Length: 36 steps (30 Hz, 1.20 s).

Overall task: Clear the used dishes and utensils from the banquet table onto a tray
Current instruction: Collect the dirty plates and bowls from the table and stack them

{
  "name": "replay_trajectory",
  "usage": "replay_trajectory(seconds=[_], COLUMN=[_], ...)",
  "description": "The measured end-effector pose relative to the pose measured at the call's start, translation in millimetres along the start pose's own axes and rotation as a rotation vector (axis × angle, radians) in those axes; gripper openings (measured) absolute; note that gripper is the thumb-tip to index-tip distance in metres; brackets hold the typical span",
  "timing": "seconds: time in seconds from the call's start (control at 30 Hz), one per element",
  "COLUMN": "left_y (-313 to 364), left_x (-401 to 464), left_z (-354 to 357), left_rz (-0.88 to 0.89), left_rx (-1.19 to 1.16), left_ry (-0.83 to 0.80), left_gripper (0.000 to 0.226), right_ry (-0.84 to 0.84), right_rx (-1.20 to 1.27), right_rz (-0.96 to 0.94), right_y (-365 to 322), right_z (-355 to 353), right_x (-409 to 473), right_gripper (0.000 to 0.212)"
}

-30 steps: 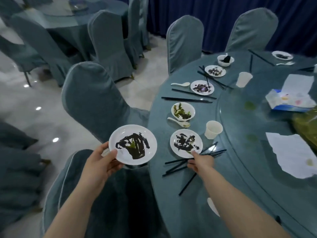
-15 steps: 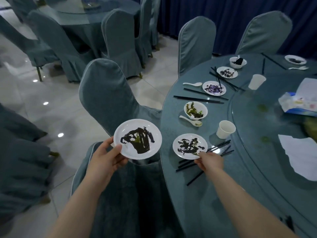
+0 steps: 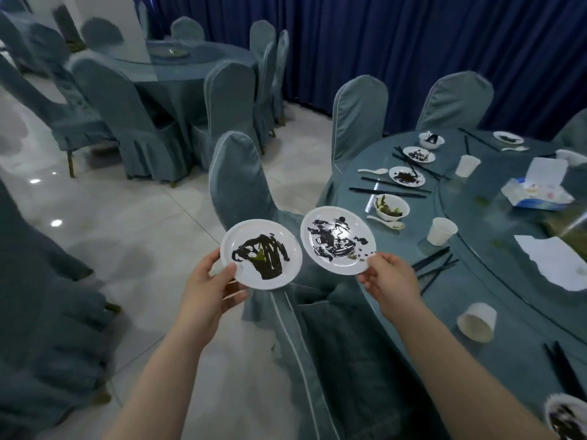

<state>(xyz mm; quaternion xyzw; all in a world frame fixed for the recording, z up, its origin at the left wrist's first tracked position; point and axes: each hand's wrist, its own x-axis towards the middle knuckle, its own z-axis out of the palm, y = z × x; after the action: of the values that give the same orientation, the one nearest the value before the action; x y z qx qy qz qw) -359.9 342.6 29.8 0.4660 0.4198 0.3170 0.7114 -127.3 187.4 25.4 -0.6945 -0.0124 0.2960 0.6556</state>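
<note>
My left hand (image 3: 212, 284) grips a white plate (image 3: 261, 254) smeared with dark sauce, held over a chair beside the table. My right hand (image 3: 391, 279) pinches the rim of a second dirty white plate (image 3: 338, 240), lifted off the table and tilted, its edge close to the first plate. On the round banquet table (image 3: 413, 300) lie black chopsticks (image 3: 434, 265), a white cup (image 3: 441, 230), a bowl (image 3: 392, 207) with greens, a white spoon (image 3: 385, 221) and further soiled plates (image 3: 407, 176). No tray is visible.
A tipped white cup (image 3: 476, 321) lies near the table edge. A glass turntable (image 3: 521, 249) carries a tissue box (image 3: 536, 192) and paper napkins (image 3: 556, 261). Covered chairs (image 3: 241, 185) ring this table; another table (image 3: 184, 65) stands at the back left.
My right hand has lifted the dirty plate off the table and carried it left, next to the plate in my left hand. The view has swung left.
</note>
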Motion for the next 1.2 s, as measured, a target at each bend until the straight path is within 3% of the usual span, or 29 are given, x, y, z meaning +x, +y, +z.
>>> replay_trajectory(seconds=[0.43,0.63,0.9,1.2], left_y=[39.3,59.1,115.5,164.3], left_x=[41.6,116.8,241.7,380.5], left_z=[-91.4,-113.1,-115.8,-149.1], left_rz=[-0.015,-0.053,-0.044,-0.07], left_rx=[-0.019,0.001,-0.012,-0.062], left_ry=[-0.08,-0.07,-0.127,-0.145], left_gripper=[0.03,0.034,0.037,0.039], right_ry=[-0.289,-0.369,-0.421,-0.383], right_rx=[-0.094,-0.003,-0.121,-0.059], right_rz=[-0.061,0.035,-0.07,-0.04], right_y=[4.2,2.0,-37.1,-69.4], right_z=[166.6,240.9,330.8,445.7], right_x=[-33.2,17.5,107.1,188.3], right_gripper=[0.007,0.007,0.024,0.026])
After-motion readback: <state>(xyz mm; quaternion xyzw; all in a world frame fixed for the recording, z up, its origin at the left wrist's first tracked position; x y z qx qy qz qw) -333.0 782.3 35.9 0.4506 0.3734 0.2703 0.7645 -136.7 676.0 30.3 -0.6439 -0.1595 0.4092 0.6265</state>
